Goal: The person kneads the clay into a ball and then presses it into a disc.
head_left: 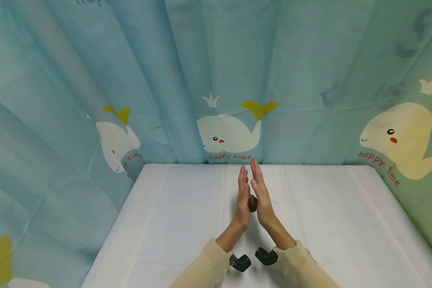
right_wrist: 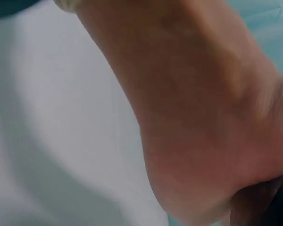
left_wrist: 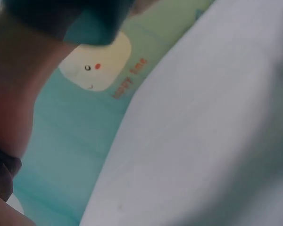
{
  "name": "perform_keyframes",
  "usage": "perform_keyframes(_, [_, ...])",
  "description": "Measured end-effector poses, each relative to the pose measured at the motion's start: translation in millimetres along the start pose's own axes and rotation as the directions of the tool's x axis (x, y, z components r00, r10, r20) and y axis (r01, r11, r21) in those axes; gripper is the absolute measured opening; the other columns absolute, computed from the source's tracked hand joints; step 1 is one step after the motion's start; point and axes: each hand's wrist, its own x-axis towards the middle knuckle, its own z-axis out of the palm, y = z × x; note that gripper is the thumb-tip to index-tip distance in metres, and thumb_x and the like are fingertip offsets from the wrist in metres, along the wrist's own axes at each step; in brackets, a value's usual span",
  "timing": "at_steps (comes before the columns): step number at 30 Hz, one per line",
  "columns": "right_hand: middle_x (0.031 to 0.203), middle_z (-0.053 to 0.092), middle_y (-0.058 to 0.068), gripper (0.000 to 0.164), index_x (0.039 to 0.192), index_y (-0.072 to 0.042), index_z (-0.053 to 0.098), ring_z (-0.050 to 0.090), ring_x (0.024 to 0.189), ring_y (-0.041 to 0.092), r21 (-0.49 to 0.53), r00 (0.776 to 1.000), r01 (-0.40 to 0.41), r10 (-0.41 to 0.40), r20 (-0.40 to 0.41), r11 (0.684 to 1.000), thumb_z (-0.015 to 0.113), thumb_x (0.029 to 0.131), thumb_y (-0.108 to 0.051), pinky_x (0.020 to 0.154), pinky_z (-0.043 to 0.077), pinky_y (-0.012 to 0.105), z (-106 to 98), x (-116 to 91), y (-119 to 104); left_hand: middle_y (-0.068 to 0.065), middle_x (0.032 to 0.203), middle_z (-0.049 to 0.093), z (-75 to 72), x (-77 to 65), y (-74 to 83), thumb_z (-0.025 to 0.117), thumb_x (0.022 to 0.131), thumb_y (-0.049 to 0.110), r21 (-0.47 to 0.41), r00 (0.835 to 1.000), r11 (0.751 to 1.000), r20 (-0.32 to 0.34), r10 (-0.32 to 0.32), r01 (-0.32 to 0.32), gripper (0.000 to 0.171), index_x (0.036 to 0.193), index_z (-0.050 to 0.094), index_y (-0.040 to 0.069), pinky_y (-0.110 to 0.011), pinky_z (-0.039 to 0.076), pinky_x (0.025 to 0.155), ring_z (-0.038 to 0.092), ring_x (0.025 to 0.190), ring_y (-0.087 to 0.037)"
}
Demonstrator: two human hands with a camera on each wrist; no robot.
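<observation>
Between two upright palms sits a small dark brown rounded lump (head_left: 252, 203), its surface uneven like clay. My left hand (head_left: 243, 202) lies against its left side, and my right hand (head_left: 263, 200) against its right. The fingers of both hands are straight and point away from me, with a narrow gap between them. In the left wrist view the brown lump (left_wrist: 2, 172) shows at the lower left, just by the heel of the hand. The right wrist view has part of the lump (right_wrist: 254, 205) under the palm at the lower right; the palms hide the rest.
Below the hands spreads a white-covered table (head_left: 187, 208). A blue-green curtain (head_left: 302, 60) with whale prints hangs behind it and along both sides. Black curved devices (head_left: 240, 263) stick out from the cuffs of both pale sleeves (head_left: 210, 264).
</observation>
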Motion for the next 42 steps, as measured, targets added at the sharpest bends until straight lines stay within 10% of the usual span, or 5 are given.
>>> perform_keyframes(12, [0.171, 0.009, -0.006, 0.058, 0.167, -0.027, 0.007, 0.005, 0.157, 0.016, 0.002, 0.989, -0.144, 0.144, -0.015, 0.990, 0.025, 0.112, -0.035, 0.122, 0.000, 0.056, -7, 2, 14, -0.006, 0.173, 0.004, 4.3, -5.9, 15.0, 0.023, 0.109, 0.034, 0.037, 0.995, 0.995, 0.042, 0.090, -0.092, 0.062, 0.167, 0.006, 0.017, -0.027, 0.034, 0.107, 0.035, 0.142, -0.010])
perform_keyframes(18, [0.172, 0.005, -0.002, 0.058, 0.167, -0.030, 0.005, 0.006, 0.156, 0.009, 0.072, 0.979, -0.204, 0.201, 0.036, 0.976, 0.021, 0.112, -0.042, 0.122, 0.011, 0.038, -5, -2, 13, -0.005, 0.173, 0.006, 2.1, 3.9, 21.3, 0.023, 0.109, 0.029, 0.026, 0.990, 0.990, 0.008, 0.139, -0.139, 0.061, 0.167, 0.008, 0.014, -0.046, 0.010, 0.125, 0.008, 0.157, -0.015])
perform_keyframes(24, [0.172, 0.008, -0.004, 0.060, 0.167, -0.032, 0.005, 0.047, 0.093, 0.001, 0.081, 0.980, -0.192, 0.187, 0.067, 0.978, 0.024, 0.111, -0.044, 0.070, 0.035, 0.019, 2, -6, 4, -0.001, 0.172, 0.009, -7.4, 17.2, 20.1, 0.021, 0.108, 0.026, 0.063, 0.992, 0.991, -0.024, 0.123, -0.121, 0.061, 0.167, 0.009, 0.014, -0.054, 0.006, 0.124, 0.009, 0.157, -0.020])
perform_keyframes(30, [0.172, 0.008, -0.002, 0.060, 0.167, -0.025, 0.007, 0.016, 0.154, 0.016, 0.014, 0.993, -0.090, 0.089, 0.083, 0.996, 0.025, 0.111, -0.028, 0.106, 0.026, 0.030, 9, -7, -6, -0.005, 0.172, 0.006, -13.8, 23.8, 14.0, 0.019, 0.110, 0.032, 0.015, 0.998, 0.998, 0.004, 0.063, -0.063, 0.060, 0.167, 0.006, 0.019, -0.057, 0.007, 0.123, 0.009, 0.157, -0.022])
perform_keyframes(42, [0.170, 0.018, 0.005, 0.059, 0.167, -0.023, 0.012, 0.012, 0.157, 0.024, -0.022, 0.998, -0.051, 0.051, -0.038, 0.998, 0.028, 0.110, -0.027, 0.121, 0.006, 0.059, -5, 3, -6, 0.002, 0.172, 0.007, -1.4, 1.3, 19.8, 0.017, 0.109, 0.041, 0.002, 0.989, 1.000, 0.147, 0.018, -0.018, 0.063, 0.167, -0.001, 0.025, -0.060, 0.010, 0.122, 0.007, 0.158, -0.022])
